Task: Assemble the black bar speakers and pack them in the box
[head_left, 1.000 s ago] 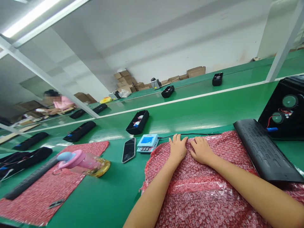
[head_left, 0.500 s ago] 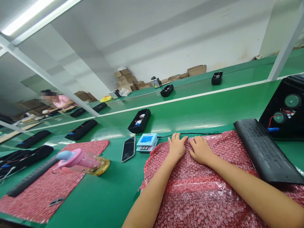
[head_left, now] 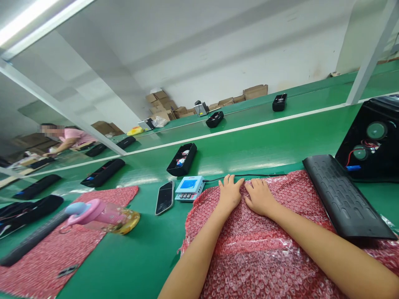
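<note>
Both palms rest on a sheet of red bubble wrap (head_left: 249, 261) on the green table. My left hand (head_left: 230, 193) lies near the far edge of the wrap with its fingers spread. Beside it on the right, my right hand (head_left: 260, 196) is also spread, a small gap between the two. Neither holds anything. A light blue device with a screen (head_left: 189, 188) stands just left of the wrap, a cable running from it behind my hands. Next to it lies a phone (head_left: 165, 197). A black slotted panel (head_left: 346, 197) lies on the wrap's right side.
A pink-lidded bottle (head_left: 104, 216) stands at the left by another red wrap sheet (head_left: 75, 253). An open black case with wires (head_left: 182, 159) sits on the green line beyond. A large black housing (head_left: 374, 141) is at right. A person (head_left: 73, 139) works far left.
The view has shifted slightly, moving most objects a little left in the picture. My hands keep their place on the wrap. The far person's arm now reaches farther forward.
</note>
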Tool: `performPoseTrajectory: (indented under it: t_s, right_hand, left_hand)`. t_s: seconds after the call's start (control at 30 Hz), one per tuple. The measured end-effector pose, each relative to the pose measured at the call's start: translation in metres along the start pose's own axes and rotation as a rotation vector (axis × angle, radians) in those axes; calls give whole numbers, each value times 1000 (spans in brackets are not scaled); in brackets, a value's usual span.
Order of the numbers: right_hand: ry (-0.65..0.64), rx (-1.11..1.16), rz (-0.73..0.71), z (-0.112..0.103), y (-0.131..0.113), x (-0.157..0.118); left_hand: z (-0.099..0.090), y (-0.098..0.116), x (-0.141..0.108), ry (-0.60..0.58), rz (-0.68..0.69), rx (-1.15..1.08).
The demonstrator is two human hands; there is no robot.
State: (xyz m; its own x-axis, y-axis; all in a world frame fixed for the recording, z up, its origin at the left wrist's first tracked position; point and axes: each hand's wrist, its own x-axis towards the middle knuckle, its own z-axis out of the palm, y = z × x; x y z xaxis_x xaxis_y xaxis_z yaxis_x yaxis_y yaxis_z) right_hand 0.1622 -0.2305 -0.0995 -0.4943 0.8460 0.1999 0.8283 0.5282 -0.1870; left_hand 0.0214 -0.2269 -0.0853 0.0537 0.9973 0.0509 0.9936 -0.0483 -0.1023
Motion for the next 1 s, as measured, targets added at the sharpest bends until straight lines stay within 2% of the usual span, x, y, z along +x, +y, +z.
performPoseTrajectory:
  t_s: [0.4,1.0]
  right_hand:
    - [-6,10,-11,1,2,-1]
    - [-9,-4,0,1,0,0]
  left_hand:
    - [0,3,-7,86,-47,0]
    - [-3,-2,-1,-5,-21,-59]
